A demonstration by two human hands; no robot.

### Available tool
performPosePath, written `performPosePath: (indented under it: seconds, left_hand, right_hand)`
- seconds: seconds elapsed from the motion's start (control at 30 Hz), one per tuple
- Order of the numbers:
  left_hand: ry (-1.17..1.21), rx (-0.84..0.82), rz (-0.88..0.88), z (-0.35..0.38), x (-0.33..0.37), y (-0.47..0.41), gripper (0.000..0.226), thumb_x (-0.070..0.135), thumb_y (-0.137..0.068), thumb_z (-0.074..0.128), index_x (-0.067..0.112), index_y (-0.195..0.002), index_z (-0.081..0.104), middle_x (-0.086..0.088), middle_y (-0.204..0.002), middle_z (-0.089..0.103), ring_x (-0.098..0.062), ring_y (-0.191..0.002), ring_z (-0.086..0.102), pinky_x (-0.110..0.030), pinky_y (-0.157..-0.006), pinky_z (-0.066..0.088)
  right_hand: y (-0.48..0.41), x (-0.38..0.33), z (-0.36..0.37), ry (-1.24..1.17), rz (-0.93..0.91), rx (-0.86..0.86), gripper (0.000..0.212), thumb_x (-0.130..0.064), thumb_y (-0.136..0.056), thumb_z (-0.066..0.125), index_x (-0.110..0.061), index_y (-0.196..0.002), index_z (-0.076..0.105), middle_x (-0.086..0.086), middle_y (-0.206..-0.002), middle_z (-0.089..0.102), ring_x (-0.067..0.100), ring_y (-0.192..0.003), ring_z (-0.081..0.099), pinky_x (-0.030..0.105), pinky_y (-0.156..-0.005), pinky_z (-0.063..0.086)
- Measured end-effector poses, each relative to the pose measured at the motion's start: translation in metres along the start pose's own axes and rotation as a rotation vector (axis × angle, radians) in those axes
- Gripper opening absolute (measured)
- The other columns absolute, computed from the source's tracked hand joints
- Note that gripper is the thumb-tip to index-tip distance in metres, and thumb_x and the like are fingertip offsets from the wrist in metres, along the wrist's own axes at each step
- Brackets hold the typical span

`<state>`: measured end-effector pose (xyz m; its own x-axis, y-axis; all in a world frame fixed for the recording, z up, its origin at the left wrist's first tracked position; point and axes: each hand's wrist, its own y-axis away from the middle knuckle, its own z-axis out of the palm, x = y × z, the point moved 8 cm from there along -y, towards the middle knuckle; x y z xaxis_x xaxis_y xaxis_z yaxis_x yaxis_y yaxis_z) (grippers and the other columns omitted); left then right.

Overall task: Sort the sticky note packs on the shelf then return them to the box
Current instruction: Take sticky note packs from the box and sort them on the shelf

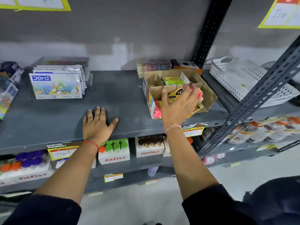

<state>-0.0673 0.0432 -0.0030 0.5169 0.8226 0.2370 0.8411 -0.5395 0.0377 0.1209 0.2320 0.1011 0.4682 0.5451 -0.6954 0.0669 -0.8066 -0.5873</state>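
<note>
Sticky note packs (pixel 176 93) sit inside the cardboard box (pixel 209 96), at 2 o'clock on the shelf (pixel 113 98). Box has card dividers: green pack in a rear cell, yellow and pink packs in front cells, more pink visible low at the box's near-left side. No packs laid out on the bare shelf, so either sorting hasn't started or the return is nearly done; can't tell which. Right hand (pixel 178 104) over the front cells, fingers spread around a yellow pack, grip unclear. Left hand (pixel 97 124) flat, open, palm down at 7 o'clock from the box, holding nothing.
</note>
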Motion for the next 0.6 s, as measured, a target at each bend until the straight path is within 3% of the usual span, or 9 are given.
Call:
performPosePath:
  seconds: [0.07,0.13,0.27,0.33,0.47,0.6]
  left_hand:
    - [-0.031,0.008,0.0,-0.001,0.0,-0.001,0.075,0.059,-0.089,0.027,0.01,-0.146,0.017,-0.007,-0.158,0.015,-0.033,-0.145,0.009,-0.045,-0.119,0.011]
    - [-0.036,0.014,0.002,0.001,-0.002,-0.003,0.075,0.058,-0.089,0.028,0.01,-0.146,0.017,-0.007,-0.158,0.016,-0.033,-0.145,0.01,-0.045,-0.119,0.011]
    - [-0.043,0.021,0.011,0.0,0.0,-0.003,0.075,0.058,-0.09,0.027,0.01,-0.146,0.017,-0.007,-0.158,0.015,-0.034,-0.145,0.01,-0.045,-0.119,0.012]
    - [-0.049,0.017,0.008,0.0,-0.001,-0.002,0.075,0.058,-0.09,0.027,0.011,-0.146,0.017,-0.007,-0.158,0.015,-0.033,-0.145,0.01,-0.045,-0.119,0.011]
    - [-0.018,0.027,0.011,-0.001,-0.001,0.001,0.074,0.057,-0.09,0.03,0.011,-0.146,0.017,-0.006,-0.158,0.015,-0.032,-0.145,0.01,-0.044,-0.119,0.011]
    - [-0.023,0.027,0.019,-0.001,0.0,0.001,0.074,0.057,-0.09,0.03,0.011,-0.146,0.017,-0.007,-0.158,0.016,-0.032,-0.145,0.01,-0.044,-0.119,0.012]
  right_hand:
    - [-0.003,0.03,-0.002,0.096,0.252,-0.037,0.089,-0.055,-0.075,0.066,-0.004,-0.14,0.033,0.021,-0.15,0.027,0.037,-0.139,0.026,0.044,-0.111,0.024]
    - [0.0,0.06,-0.002,0.116,0.466,-0.099,0.106,-0.057,-0.073,0.066,-0.002,-0.147,0.013,0.02,-0.156,0.011,0.035,-0.144,0.011,0.046,-0.116,0.016]
    - [0.009,0.083,0.01,-0.131,0.742,-0.078,0.114,-0.042,-0.069,0.078,-0.002,-0.147,0.006,0.022,-0.148,0.024,0.038,-0.137,0.025,0.046,-0.115,0.023]
    - [0.014,0.091,0.022,-0.278,0.842,-0.07,0.112,-0.03,-0.066,0.083,-0.006,-0.147,0.01,0.021,-0.142,0.035,0.038,-0.131,0.035,0.048,-0.111,0.031]
    - [0.016,0.099,0.025,-0.438,1.035,0.05,0.087,-0.022,-0.058,0.088,-0.005,-0.128,0.039,0.017,-0.128,0.055,0.036,-0.117,0.054,0.048,-0.1,0.045]
    - [0.003,0.099,0.028,-0.459,1.008,0.045,0.07,-0.018,-0.059,0.088,-0.004,-0.118,0.054,0.015,-0.121,0.062,0.034,-0.11,0.061,0.043,-0.091,0.051]
